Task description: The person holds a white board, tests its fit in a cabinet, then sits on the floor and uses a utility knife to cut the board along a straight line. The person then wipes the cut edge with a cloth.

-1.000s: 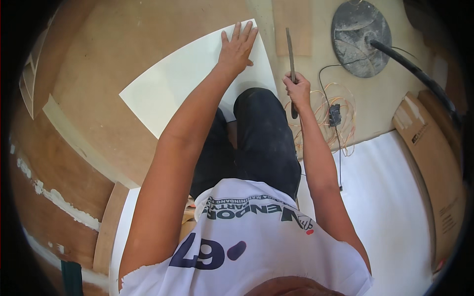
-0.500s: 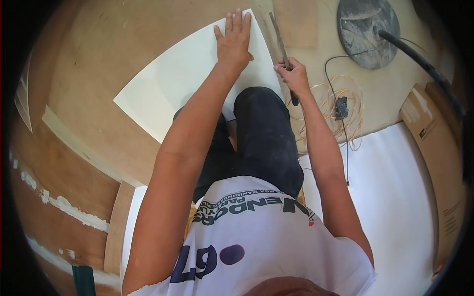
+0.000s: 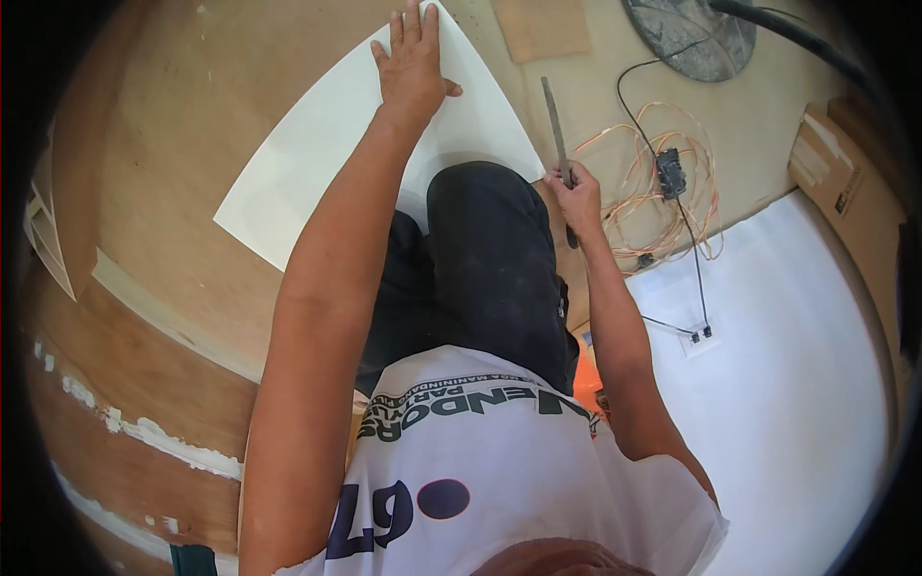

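Observation:
My left hand (image 3: 413, 72) lies open, fingers spread, on a white panel (image 3: 298, 182) with curved edges, near its upper tip. My dark-clad knees rest at the panel's lower part, hiding some of it. My right hand (image 3: 574, 200) grips a long, flat metal file (image 3: 551, 120), blade upward, just beside the panel's right corner. Whether the file touches the panel's edge I cannot tell.
Coiled orange cords (image 3: 711, 226) and a black box (image 3: 669, 173) lie right. A round black base (image 3: 691, 43) with a thick tube stands upper right, cardboard (image 3: 845, 173) far right, a white wall-like surface with socket (image 3: 701, 341) below. A small frame (image 3: 53, 240) is left.
The panel's tip and my left hand appear higher and further left. My right hand with the file has shifted up, then back down toward the panel's right corner. The view has moved slightly.

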`<state>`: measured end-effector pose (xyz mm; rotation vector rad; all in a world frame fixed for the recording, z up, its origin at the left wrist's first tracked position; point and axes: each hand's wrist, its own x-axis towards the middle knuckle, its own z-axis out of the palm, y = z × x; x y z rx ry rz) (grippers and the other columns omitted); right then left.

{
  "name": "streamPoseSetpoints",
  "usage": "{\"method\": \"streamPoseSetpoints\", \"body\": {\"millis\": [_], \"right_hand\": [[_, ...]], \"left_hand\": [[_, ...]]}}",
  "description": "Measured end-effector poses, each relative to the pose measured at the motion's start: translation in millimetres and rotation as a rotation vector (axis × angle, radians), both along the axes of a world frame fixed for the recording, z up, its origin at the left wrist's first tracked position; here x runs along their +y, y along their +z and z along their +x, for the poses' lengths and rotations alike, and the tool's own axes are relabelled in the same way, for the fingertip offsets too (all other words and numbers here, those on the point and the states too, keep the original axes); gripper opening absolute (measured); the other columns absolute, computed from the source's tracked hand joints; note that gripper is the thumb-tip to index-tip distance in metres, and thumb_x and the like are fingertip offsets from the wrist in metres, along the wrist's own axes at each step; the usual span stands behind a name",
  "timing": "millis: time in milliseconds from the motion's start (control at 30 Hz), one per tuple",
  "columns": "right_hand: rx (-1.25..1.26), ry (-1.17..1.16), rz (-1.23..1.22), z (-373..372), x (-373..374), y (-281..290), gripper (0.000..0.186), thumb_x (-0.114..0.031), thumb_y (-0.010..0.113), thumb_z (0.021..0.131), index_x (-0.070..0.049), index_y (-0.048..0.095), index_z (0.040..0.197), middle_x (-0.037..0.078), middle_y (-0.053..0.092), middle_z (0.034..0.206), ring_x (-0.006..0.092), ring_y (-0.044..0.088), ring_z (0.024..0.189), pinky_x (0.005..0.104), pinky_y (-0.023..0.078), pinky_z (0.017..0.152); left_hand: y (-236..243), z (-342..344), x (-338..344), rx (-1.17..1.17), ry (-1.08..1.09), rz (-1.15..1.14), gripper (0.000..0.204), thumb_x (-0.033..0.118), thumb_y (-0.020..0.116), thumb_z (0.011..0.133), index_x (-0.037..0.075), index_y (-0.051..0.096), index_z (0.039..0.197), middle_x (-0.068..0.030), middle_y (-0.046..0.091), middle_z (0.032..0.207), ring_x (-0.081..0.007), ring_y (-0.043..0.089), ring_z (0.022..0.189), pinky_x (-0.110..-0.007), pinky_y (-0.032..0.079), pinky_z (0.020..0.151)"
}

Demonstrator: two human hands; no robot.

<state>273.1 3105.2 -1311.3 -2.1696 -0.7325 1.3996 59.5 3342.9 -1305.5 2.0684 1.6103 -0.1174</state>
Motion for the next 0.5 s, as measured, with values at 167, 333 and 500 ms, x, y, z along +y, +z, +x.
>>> {"method": "streamPoseSetpoints", "body": {"millis": [167,333,500], "right_hand": [[-0.072,-0.083,0.022,-12,2,-1,0.018,-0.006,0.072,0.081,0.0,0.065,0.096,0.006,0.068,0.078,0.0093,0.062,0.07,0.0247,0.049,0.066],[-0.188,-0.048,0.053,-21,-1,-1,0.016,-0.005,0.072,0.08,0.0,0.064,0.093,0.005,0.066,0.074,0.0101,0.059,0.064,0.0264,0.048,0.062],[-0.193,0.03,-0.006,-15,7,2,0.017,-0.007,0.072,0.08,0.001,0.063,0.092,0.006,0.066,0.074,0.0124,0.06,0.064,0.0281,0.049,0.062]], "left_hand": [[-4,-1,-1,-0.017,0.003,0.015,0.12,0.021,0.092,0.054,0.012,0.024,0.151,-0.012,0.018,0.16,-0.0333,0.018,0.147,-0.062,0.025,0.111],[-1,-1,1,0.008,0.009,-0.031,0.12,0.021,0.092,0.055,0.012,0.023,0.152,-0.0107,0.016,0.16,-0.0327,0.017,0.147,-0.061,0.025,0.112],[0,1,1,0.019,0.015,-0.038,0.121,0.02,0.092,0.054,0.012,0.022,0.152,-0.0104,0.016,0.16,-0.0329,0.017,0.147,-0.062,0.025,0.112]]}}
